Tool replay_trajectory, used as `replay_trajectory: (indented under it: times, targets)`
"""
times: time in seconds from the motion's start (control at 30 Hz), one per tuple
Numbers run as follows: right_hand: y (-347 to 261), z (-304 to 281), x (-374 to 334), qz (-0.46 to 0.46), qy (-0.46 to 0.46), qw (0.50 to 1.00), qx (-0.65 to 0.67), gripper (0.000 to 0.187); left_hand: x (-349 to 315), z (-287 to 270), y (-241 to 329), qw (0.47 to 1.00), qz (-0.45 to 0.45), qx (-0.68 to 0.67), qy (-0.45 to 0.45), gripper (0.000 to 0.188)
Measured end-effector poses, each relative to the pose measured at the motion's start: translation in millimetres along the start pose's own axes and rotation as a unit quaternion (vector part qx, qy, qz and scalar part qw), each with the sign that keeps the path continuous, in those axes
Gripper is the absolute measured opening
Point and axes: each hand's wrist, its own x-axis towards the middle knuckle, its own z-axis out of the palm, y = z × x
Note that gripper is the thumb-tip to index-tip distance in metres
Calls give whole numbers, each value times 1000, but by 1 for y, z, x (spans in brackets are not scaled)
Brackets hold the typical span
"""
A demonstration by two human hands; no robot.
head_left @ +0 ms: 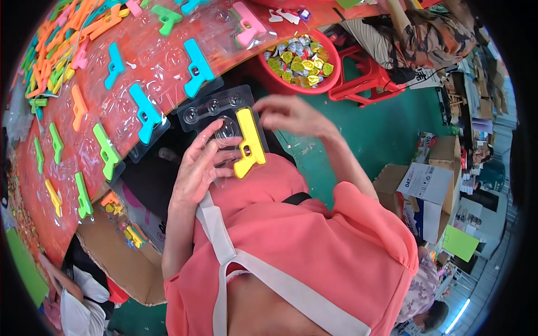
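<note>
The left hand (196, 168) held the clear plastic tray (224, 112) in front of the pink shirt (314, 235), with the yellow toy gun (250, 140) on the tray's right side. The right hand (294, 115) was blurry near the tray, so I could not tell if it gripped anything. Setting the toy in its tray looked like the step, and the next move seemed to need a soft push.
</note>
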Motion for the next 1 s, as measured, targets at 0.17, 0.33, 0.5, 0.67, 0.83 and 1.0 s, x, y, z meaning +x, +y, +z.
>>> replay_trajectory:
  times: [0.17,0.33,0.5,0.67,0.83,1.0]
  targets:
    - [153,-117,33,130,289,824,-469,58,3,8,-2,1000,-19,11,4,52]
    - [259,-158,57,116,304,821,-470,49,5,11,-2,999,-33,21,2,54]
    - [250,-166,57,86,279,840,-458,37,0,7,-6,1000,-12,-4,18,53]
    - [221,-161,37,117,371,842,-373,38,-3,8,-7,1000,1,-8,9,52]
    - [154,-159,20,63,384,917,88,24,-1,8,0,1000,10,5,16,51]
    - [3,-92,15,13,237,952,194,32,0,14,8,999,48,10,18,52]
